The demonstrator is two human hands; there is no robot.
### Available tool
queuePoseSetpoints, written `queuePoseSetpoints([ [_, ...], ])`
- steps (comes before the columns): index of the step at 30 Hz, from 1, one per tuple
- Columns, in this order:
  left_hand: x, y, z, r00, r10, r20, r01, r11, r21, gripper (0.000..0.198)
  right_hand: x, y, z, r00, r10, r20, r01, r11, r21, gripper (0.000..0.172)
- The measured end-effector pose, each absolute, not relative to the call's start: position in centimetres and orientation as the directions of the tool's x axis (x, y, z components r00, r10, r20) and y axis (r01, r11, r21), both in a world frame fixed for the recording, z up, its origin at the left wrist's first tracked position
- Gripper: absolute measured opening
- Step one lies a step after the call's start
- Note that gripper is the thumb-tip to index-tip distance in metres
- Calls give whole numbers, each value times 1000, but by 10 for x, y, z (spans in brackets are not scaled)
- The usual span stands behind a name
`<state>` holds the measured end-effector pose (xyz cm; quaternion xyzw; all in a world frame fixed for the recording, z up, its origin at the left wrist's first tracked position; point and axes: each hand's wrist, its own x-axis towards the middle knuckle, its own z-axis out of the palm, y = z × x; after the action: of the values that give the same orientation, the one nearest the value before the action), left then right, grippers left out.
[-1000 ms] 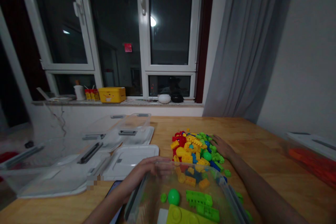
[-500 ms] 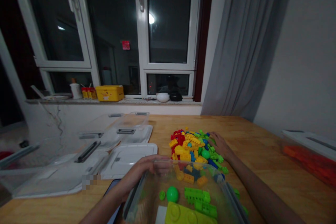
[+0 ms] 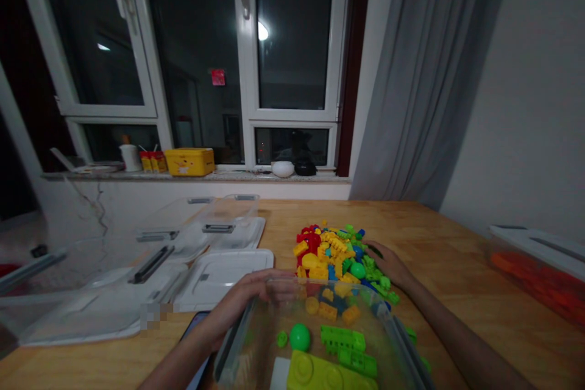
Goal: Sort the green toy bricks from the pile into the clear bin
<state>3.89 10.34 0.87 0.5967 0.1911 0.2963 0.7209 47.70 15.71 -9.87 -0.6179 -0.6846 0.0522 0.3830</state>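
Before me stands a clear plastic bin (image 3: 249, 341) with a few pieces in it: a green ball (image 3: 300, 337), light-green blocks (image 3: 342, 338) and a big yellow-green block (image 3: 331, 373). The fingers of my left hand (image 3: 269, 286) are bent over its far left rim. Beyond the bin lies a heap of toy building blocks (image 3: 336, 250) in red, yellow, green and blue. My right hand (image 3: 388, 262) is at the heap's right side, its fingers closed around a dark green block (image 3: 375, 250), which they partly hide.
Clear bins and white lids (image 3: 228, 277) cover the table's left part. A lidded box (image 3: 539, 268) with orange-red contents stands at the right edge. A phone (image 3: 197, 320) lies partly under my left arm. Behind the table runs a windowsill with a yellow box (image 3: 189, 161).
My right hand has drawn back slightly toward me and right, with a green block now showing at its fingers. A few heap pieces have shifted. My left hand stays on the bin.
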Motion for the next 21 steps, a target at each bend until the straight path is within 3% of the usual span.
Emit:
queuePoseSetpoints([
  [5,41,99,16,734,672,100,-195,67,979,55,476,148,-105,89,861,500,805,233,-545,44],
  [12,42,104,11,762,642,89,-220,128,967,56,487,169,-102,210,772,601,863,142,-484,46],
  [16,42,104,13,743,664,83,-196,98,976,56,481,213,-95,149,828,541,897,117,-427,46],
  [21,42,101,15,728,682,67,-194,111,975,58,466,269,-84,69,895,440,914,120,-388,34],
])
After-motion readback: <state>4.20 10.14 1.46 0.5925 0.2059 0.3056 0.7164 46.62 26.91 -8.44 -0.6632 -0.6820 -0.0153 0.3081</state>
